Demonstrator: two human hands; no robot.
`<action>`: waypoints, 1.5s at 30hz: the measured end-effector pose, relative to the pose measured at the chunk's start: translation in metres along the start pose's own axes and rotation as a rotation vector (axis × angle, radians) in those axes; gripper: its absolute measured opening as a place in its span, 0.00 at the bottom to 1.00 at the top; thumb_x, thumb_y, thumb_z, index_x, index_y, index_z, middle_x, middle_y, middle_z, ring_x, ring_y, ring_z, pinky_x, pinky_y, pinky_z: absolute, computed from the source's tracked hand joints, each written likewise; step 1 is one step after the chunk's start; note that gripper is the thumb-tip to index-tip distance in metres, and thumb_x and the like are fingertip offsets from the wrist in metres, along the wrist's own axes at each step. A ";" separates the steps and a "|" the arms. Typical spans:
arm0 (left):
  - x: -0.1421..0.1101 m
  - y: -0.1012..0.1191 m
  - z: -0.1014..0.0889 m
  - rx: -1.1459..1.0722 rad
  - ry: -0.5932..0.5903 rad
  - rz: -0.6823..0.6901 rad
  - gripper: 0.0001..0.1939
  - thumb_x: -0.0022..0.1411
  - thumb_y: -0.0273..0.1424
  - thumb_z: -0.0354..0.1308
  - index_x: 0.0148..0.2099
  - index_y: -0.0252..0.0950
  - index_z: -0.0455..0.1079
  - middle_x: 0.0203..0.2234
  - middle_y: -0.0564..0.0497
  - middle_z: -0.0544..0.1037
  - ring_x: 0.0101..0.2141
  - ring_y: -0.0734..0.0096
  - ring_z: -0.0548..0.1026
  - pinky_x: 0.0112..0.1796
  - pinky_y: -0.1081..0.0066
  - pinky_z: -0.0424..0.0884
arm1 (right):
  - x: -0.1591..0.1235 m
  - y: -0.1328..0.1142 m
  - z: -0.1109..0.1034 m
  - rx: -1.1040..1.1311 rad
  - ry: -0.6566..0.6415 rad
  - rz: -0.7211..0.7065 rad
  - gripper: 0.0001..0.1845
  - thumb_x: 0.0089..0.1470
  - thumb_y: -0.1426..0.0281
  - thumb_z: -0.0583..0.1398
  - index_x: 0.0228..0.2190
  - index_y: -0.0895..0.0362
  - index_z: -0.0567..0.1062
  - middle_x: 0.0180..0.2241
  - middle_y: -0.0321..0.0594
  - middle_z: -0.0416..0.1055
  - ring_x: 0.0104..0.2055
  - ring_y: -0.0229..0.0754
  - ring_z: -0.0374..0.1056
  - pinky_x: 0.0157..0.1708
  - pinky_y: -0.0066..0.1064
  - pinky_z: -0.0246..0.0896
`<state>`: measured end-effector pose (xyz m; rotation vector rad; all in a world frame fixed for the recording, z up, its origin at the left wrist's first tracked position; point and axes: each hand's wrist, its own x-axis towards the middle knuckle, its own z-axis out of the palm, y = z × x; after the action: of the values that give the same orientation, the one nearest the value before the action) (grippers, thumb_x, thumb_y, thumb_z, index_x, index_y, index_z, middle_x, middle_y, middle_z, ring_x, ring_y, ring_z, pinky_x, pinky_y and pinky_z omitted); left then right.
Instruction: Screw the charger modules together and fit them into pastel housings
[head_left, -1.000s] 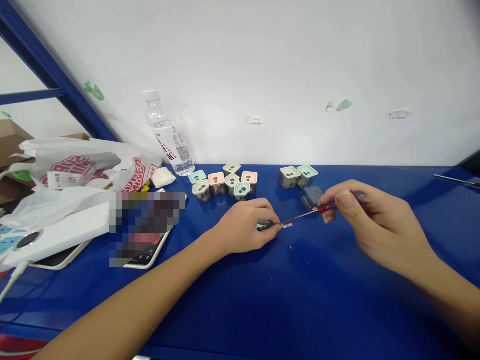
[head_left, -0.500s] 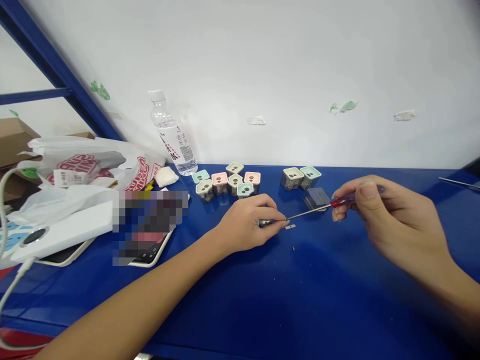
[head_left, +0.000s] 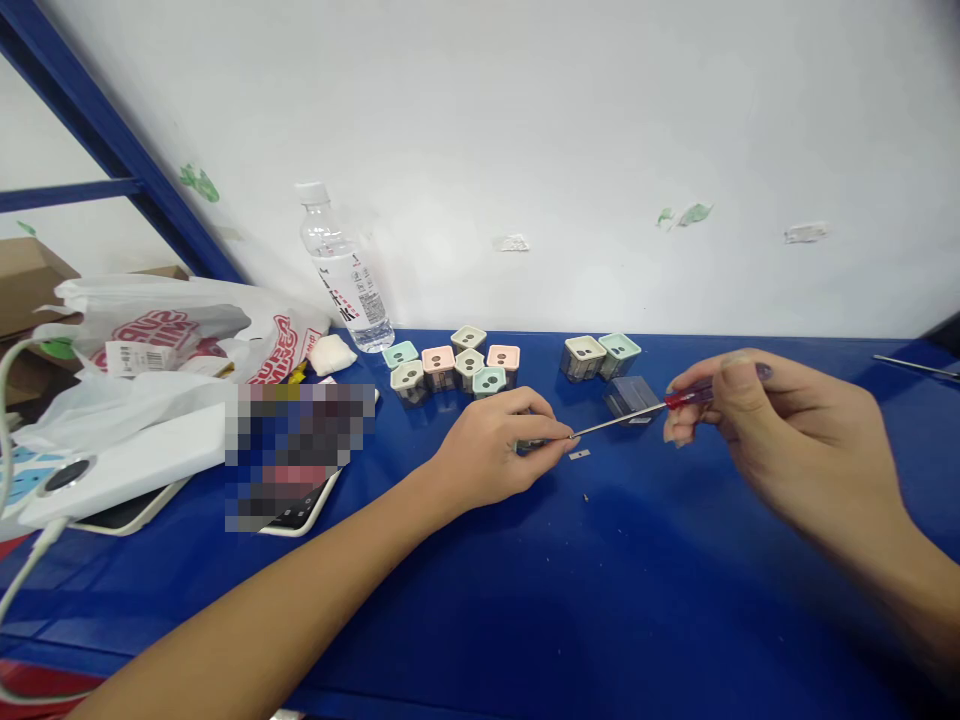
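My left hand (head_left: 506, 445) is closed on a small pencil sharpener top, mostly hidden by the fingers. In my right hand (head_left: 787, 440) is a screwdriver (head_left: 619, 423) with a translucent red and purple handle. Its thin metal shaft slants down to the left, and the tip meets the left fingertips. Just below that tip lies a small flat sharpener blade (head_left: 580, 454). A tiny screw (head_left: 586, 497) rests on the table nearer to me. Behind the shaft sits a translucent grey sharpener container (head_left: 630, 396).
Several pastel-topped pencil sharpeners (head_left: 439, 362) cluster behind my left hand; a cream one (head_left: 583, 352) and a green one (head_left: 619, 350) stand farther right. A water bottle (head_left: 345, 275) leans near the wall. Phones, a plastic bag (head_left: 172, 320) and a cable crowd the left. A metal rod (head_left: 915, 367) lies far right.
Both hands keep almost the same place. The screwdriver handle has turned slightly in my right fingers, its tip still at the left fingertips.
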<state>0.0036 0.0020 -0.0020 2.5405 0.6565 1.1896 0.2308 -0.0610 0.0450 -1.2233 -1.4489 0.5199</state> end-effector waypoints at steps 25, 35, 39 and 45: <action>0.001 0.001 -0.006 -0.085 -0.129 -0.135 0.21 0.59 0.36 0.68 0.52 0.39 0.70 0.39 0.49 0.79 0.38 0.66 0.78 0.42 0.66 0.75 | -0.013 0.010 -0.009 -0.132 -0.063 -0.401 0.07 0.66 0.70 0.57 0.37 0.50 0.75 0.29 0.35 0.76 0.30 0.40 0.72 0.30 0.33 0.67; -0.001 -0.003 -0.005 -0.150 -0.349 -0.239 0.27 0.60 0.26 0.60 0.58 0.41 0.55 0.45 0.48 0.73 0.39 0.66 0.74 0.39 0.66 0.72 | -0.014 0.010 -0.003 -0.209 -0.235 -0.423 0.08 0.65 0.72 0.55 0.37 0.49 0.72 0.30 0.36 0.74 0.29 0.41 0.72 0.28 0.32 0.65; -0.001 -0.003 -0.004 -0.153 -0.367 -0.232 0.28 0.59 0.25 0.60 0.58 0.42 0.54 0.45 0.48 0.73 0.39 0.67 0.74 0.38 0.67 0.71 | -0.014 0.008 -0.003 -0.230 -0.264 -0.445 0.08 0.65 0.73 0.55 0.37 0.48 0.72 0.30 0.35 0.74 0.28 0.40 0.72 0.27 0.32 0.66; -0.002 -0.004 -0.001 -0.169 -0.357 -0.250 0.30 0.60 0.28 0.63 0.60 0.43 0.54 0.44 0.48 0.74 0.38 0.66 0.75 0.40 0.65 0.71 | -0.014 0.010 0.001 -0.262 -0.302 -0.485 0.06 0.65 0.73 0.55 0.38 0.49 0.70 0.31 0.34 0.73 0.29 0.38 0.72 0.27 0.28 0.66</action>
<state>0.0004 0.0041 -0.0040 2.3583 0.7225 0.6580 0.2317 -0.0692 0.0302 -0.9636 -2.0475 0.1871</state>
